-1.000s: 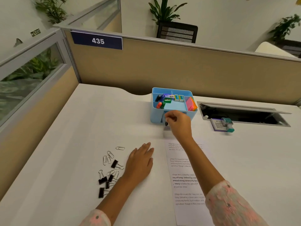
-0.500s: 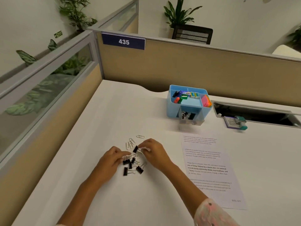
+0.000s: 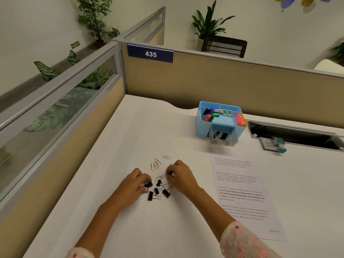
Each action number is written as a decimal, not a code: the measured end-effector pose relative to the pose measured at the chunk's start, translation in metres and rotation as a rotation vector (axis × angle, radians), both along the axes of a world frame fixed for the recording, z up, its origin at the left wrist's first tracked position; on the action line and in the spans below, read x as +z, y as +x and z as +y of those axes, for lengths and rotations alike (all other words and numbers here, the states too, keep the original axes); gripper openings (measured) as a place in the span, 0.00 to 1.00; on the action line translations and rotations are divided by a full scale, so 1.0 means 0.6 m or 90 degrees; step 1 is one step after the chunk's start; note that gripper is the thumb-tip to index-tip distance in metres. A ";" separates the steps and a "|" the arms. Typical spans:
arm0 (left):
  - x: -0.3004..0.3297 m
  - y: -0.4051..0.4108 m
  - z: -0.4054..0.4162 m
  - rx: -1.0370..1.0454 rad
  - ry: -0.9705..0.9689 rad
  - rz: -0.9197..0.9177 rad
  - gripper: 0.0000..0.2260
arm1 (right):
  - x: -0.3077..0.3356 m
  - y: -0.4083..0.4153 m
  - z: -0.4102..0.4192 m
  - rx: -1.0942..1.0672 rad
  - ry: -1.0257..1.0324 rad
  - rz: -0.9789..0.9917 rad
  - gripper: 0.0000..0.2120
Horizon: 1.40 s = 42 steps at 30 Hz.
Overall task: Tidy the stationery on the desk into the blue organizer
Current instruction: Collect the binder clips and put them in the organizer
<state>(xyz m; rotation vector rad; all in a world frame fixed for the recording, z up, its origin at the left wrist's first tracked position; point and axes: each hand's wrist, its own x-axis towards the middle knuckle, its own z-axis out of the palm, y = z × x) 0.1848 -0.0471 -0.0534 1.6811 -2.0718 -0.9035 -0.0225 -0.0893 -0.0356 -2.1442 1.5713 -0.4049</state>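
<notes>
On the desk between your hands lie the black binder clips [image 3: 158, 189], your left hand [image 3: 136, 185] pinching one, your right hand [image 3: 179, 175] curled on another (hard to confirm), the blue organizer [image 3: 219, 123] lying ahead-right, nearer your right.

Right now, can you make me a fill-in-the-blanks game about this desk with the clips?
1. The loose black binder clips lie between the person's two ____.
2. The silver paper clips lie on the ____ desk.
3. The open drawer of the ____ organizer holds more binder clips.
4. The printed sheet of paper lies beside the ____ hand.

Missing words: hands; white; blue; right
</notes>
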 end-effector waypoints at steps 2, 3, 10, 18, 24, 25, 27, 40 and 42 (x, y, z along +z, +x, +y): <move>0.001 -0.002 0.000 0.035 0.010 0.044 0.07 | 0.002 -0.009 0.005 -0.050 0.019 -0.052 0.08; 0.003 -0.003 0.000 0.062 0.016 0.079 0.06 | 0.005 -0.013 0.008 -0.091 0.030 -0.095 0.07; 0.033 -0.044 0.017 0.135 -0.041 0.186 0.09 | 0.033 -0.027 0.046 -0.394 0.429 -0.744 0.06; 0.018 -0.131 0.056 0.080 -0.212 0.003 0.13 | 0.028 -0.019 0.098 -0.350 0.522 -0.851 0.09; 0.009 -0.121 0.061 0.039 -0.221 -0.072 0.23 | 0.018 -0.039 0.105 -0.396 0.450 -0.804 0.10; 0.009 -0.111 0.060 0.036 -0.217 -0.079 0.25 | 0.017 -0.042 0.103 -0.405 0.442 -0.792 0.10; 0.008 -0.086 0.060 0.047 -0.198 -0.088 0.27 | 0.015 -0.051 0.099 -0.422 0.431 -0.784 0.10; 0.000 -0.013 0.088 0.066 -0.120 -0.004 0.24 | -0.018 -0.090 0.108 -0.447 0.433 -0.810 0.09; 0.001 -0.018 0.089 0.084 -0.136 0.016 0.20 | -0.014 -0.091 0.105 -0.445 0.427 -0.807 0.09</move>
